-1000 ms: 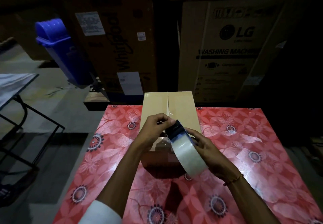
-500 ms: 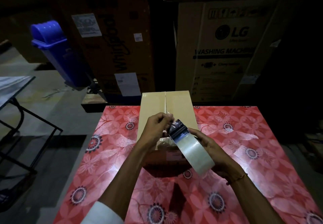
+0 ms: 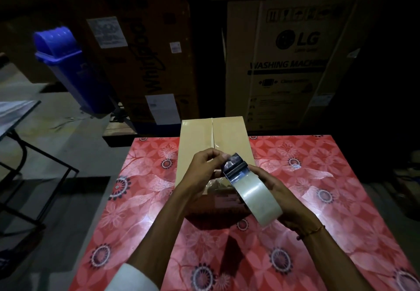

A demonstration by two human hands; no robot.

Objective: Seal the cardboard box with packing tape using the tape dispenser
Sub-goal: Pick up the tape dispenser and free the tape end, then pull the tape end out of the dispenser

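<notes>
Head view: the left hand (image 3: 202, 172) fingers now pinch the tape end higher off the tape dispenser (image 3: 246, 186), gripped by the right hand (image 3: 279, 190) above the cardboard box (image 3: 195, 140); seam untaped.

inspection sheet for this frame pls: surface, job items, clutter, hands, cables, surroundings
Surface: table with red floral cover.
Job's things: cardboard box flaps shut, centre seam bare at the far end; tape roll with dark cutter, held over the near end.
Clutter: clear scrap right of the box.
Grippers: right hand holds the roll; left hand pinches at the cutter.
Cables: nothing seen.
Surroundings: blue bin, big appliance cartons, metal-frame table.
</notes>
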